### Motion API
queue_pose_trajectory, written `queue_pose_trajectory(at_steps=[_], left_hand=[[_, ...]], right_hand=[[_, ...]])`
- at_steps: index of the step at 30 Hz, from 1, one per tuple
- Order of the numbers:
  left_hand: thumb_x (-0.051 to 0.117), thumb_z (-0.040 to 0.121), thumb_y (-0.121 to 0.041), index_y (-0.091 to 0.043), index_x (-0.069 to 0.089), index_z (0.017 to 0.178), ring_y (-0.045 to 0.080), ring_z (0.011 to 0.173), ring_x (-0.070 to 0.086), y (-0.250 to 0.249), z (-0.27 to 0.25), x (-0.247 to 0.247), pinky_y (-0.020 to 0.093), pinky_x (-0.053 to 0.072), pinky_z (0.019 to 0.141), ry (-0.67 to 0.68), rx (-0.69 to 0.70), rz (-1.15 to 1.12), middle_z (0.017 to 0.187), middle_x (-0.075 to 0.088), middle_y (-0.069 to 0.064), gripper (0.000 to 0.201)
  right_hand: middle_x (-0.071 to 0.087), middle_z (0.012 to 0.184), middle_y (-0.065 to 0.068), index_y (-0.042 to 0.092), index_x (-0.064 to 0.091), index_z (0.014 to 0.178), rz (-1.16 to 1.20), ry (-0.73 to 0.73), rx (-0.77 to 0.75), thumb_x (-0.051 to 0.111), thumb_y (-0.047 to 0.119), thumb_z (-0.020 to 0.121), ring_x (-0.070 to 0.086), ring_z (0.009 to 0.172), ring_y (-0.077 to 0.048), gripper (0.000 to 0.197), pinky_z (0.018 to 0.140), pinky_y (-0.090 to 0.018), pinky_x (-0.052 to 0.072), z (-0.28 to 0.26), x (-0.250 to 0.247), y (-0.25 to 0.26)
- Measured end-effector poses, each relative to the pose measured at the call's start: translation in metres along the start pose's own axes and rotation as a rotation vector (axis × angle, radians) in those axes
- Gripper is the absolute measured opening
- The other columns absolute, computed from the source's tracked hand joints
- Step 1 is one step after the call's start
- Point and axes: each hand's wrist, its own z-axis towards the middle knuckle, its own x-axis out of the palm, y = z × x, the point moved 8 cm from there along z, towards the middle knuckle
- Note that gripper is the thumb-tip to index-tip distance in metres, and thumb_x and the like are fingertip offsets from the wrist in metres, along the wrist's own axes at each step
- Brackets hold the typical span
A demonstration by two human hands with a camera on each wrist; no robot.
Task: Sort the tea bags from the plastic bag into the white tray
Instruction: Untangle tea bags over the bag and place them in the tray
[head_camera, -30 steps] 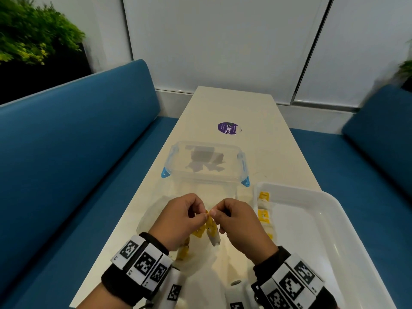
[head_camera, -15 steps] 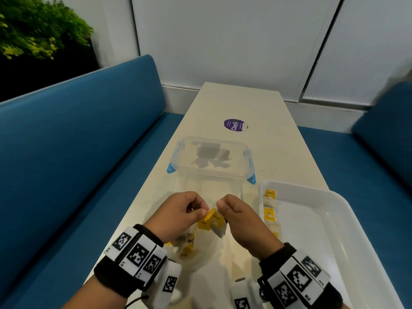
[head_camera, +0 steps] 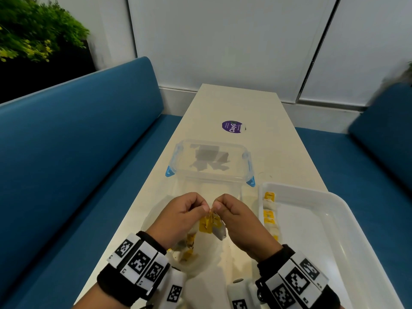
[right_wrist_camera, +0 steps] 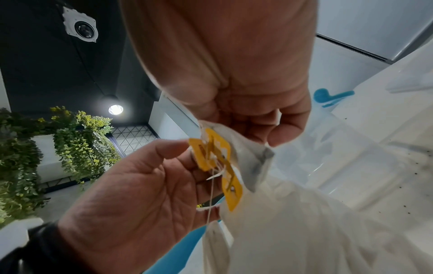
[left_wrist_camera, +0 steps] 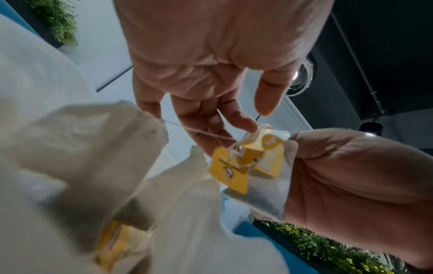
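Tea bags (head_camera: 217, 228) hung tangled between both hands above the plastic bag (head_camera: 194, 262), left of the white tray (head_camera: 347, 221); the left hand (head_camera: 182, 217) pinched the thin string (left_wrist_camera: 199, 130) and the right hand (head_camera: 240, 219) pinched the bag's top; tugging apart too hard would likely snap the string or rip a stiff yellow paper tag (left_wrist_camera: 228, 173) loose, perhaps tearing the soft, porous pouch and spilling tea; the tray looked smooth, rigid and shallow.

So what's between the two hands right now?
Head view: a tangle of tea bags with yellow tags, strings knotted, pinched by left hand and right hand.
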Motion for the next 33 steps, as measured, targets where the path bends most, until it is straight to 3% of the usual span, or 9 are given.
queue_pose_trajectory(at_steps=[4,8,12,14,18,22,24,29,33], left_hand=[[0.061,0.087,-0.014,-0.017,0.061,0.075,-0.003,0.058,0.05,-0.002,0.001,0.0,0.013,0.043,0.061,-0.009,0.023,0.018,0.065,0.056,-0.009,0.012],[0.058,0.09,-0.013,-0.018,0.059,0.076,-0.002,0.059,0.049,0.0,0.002,0.001,0.013,0.043,0.062,0.01,0.014,0.049,0.067,0.055,-0.008,0.015],[0.052,0.092,-0.012,-0.016,0.056,0.077,0.005,0.064,0.05,0.002,0.003,0.002,0.018,0.045,0.066,0.016,0.0,0.052,0.069,0.055,-0.003,0.017],[0.053,0.092,-0.015,-0.012,0.058,0.079,0.006,0.064,0.052,0.001,0.003,0.001,0.019,0.045,0.065,0.006,-0.004,0.037,0.07,0.057,0.0,0.014],[0.052,0.092,-0.01,-0.017,0.056,0.075,0.006,0.061,0.05,0.006,0.003,-0.004,0.019,0.042,0.06,-0.048,-0.035,0.029,0.066,0.055,-0.006,0.019],[0.052,0.093,-0.011,-0.016,0.056,0.077,0.01,0.064,0.049,0.008,0.004,-0.006,0.021,0.042,0.062,-0.075,-0.042,0.025,0.068,0.056,-0.004,0.017],[0.051,0.093,-0.009,-0.015,0.056,0.077,0.008,0.063,0.048,0.008,0.004,-0.004,0.02,0.042,0.062,-0.067,-0.035,0.03,0.068,0.055,-0.004,0.017],[0.051,0.093,-0.007,-0.014,0.055,0.077,0.009,0.06,0.045,0.013,0.005,-0.005,0.021,0.041,0.059,-0.056,-0.052,0.019,0.065,0.052,-0.005,0.018],[0.055,0.089,-0.002,-0.017,0.056,0.079,0.005,0.058,0.049,0.013,0.005,-0.005,0.018,0.042,0.059,-0.024,-0.053,-0.028,0.066,0.054,-0.006,0.018]], right_hand=[[0.047,0.071,0.003,0.02,0.049,0.073,0.026,0.012,0.009,0.042,0.017,0.099,0.042,0.067,-0.01,0.027,0.061,-0.023,0.035,-0.001,0.002,-0.001],[0.048,0.073,0.003,0.02,0.049,0.073,0.001,0.007,-0.003,0.041,0.018,0.099,0.043,0.069,-0.01,0.027,0.066,-0.024,0.037,0.0,0.0,0.0],[0.055,0.077,0.001,0.014,0.053,0.078,0.066,0.042,0.018,0.038,0.026,0.1,0.05,0.07,-0.006,0.028,0.062,-0.01,0.04,-0.001,0.0,-0.001],[0.061,0.077,0.002,0.016,0.055,0.08,0.103,0.081,0.025,0.047,0.033,0.095,0.056,0.072,-0.004,0.025,0.063,-0.007,0.043,-0.002,0.004,-0.001],[0.065,0.083,-0.014,0.012,0.059,0.084,0.163,0.073,0.028,0.071,0.009,0.08,0.061,0.077,-0.018,0.013,0.08,-0.033,0.054,0.0,0.004,-0.006],[0.065,0.081,-0.009,0.015,0.061,0.082,0.117,0.034,0.028,0.066,0.0,0.081,0.06,0.076,-0.018,0.016,0.078,-0.036,0.053,0.001,-0.002,-0.008],[0.063,0.077,-0.005,0.017,0.061,0.083,0.111,0.036,0.029,0.065,0.0,0.082,0.058,0.073,-0.016,0.018,0.076,-0.033,0.052,0.001,-0.003,-0.009],[0.061,0.071,0.002,0.018,0.062,0.076,0.107,0.038,0.041,0.062,0.005,0.087,0.053,0.06,-0.001,0.016,0.059,-0.012,0.043,0.001,-0.005,-0.014],[0.057,0.075,-0.001,0.017,0.058,0.077,0.106,0.022,0.087,0.054,0.013,0.093,0.049,0.063,-0.005,0.016,0.056,-0.012,0.04,0.003,-0.006,-0.019]])
